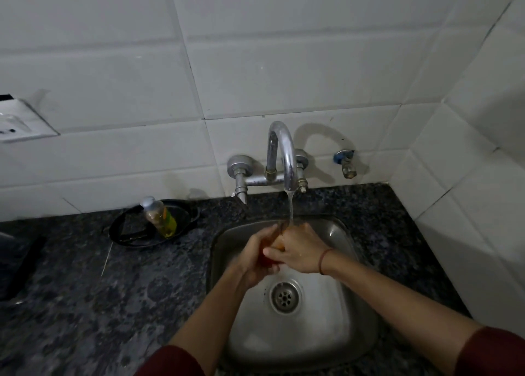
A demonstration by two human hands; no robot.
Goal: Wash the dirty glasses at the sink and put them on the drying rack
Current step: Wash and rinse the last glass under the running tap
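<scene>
My fingers (272, 252) of both hands wrap an orange-tinted glass (277, 245) between the left hand (257, 257) and right hand (298, 250), over the sink (335, 233), just under the tap's stream (290, 208); its axis I can't tell.

2 bare forearms are seen, each ending in a bare hand: the left hand (257, 257) and the right hand (298, 250). Dark maroon sleeves are worn, pushed up towards the elbows; the left sleeve (170, 361) is shown at the bottom edge and the right sleeve (494, 353) at the lower right corner. A thin reddish-brown thread band (324, 260) is worn around the right wrist. The fingers are partly blurred.
</scene>
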